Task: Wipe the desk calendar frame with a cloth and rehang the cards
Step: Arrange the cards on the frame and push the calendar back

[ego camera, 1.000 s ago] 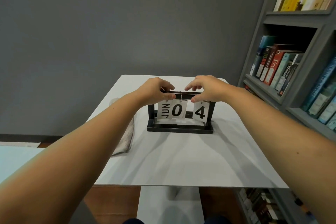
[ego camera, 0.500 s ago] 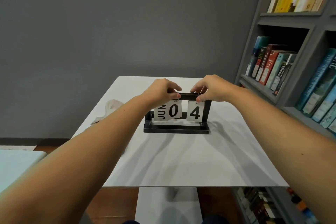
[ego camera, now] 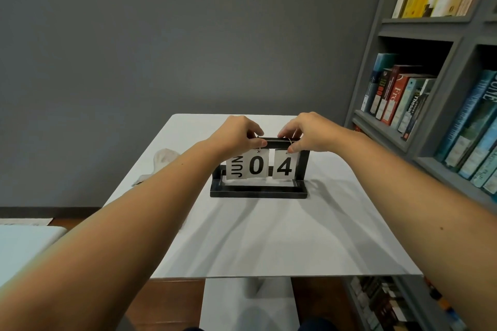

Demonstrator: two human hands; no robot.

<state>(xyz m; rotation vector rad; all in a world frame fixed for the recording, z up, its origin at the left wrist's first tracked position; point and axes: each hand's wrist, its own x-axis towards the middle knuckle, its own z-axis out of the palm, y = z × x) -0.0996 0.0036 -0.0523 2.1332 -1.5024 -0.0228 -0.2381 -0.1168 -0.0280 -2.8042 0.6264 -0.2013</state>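
A black desk calendar frame [ego camera: 258, 192] stands upright in the middle of the white table [ego camera: 269, 244]. Three white cards hang from its top bar: JUN [ego camera: 236, 168], 0 [ego camera: 256, 166] and 4 [ego camera: 285, 166]. My left hand [ego camera: 238, 133] pinches the wire ring above the 0 card at the top bar. My right hand [ego camera: 309, 130] pinches the ring above the 4 card. A crumpled white cloth [ego camera: 161, 162] lies on the table's left side, partly hidden behind my left forearm.
A grey bookshelf [ego camera: 419, 126] full of books stands close along the table's right edge. A grey wall is behind the table. Another white surface [ego camera: 24, 239] sits low at the left. Wooden floor shows under the table's front edge.
The view shifted slightly, and the cards settled. Both hands stay at the top bar; the 4 card hangs straighter and a little further from the 0 card than a second ago.
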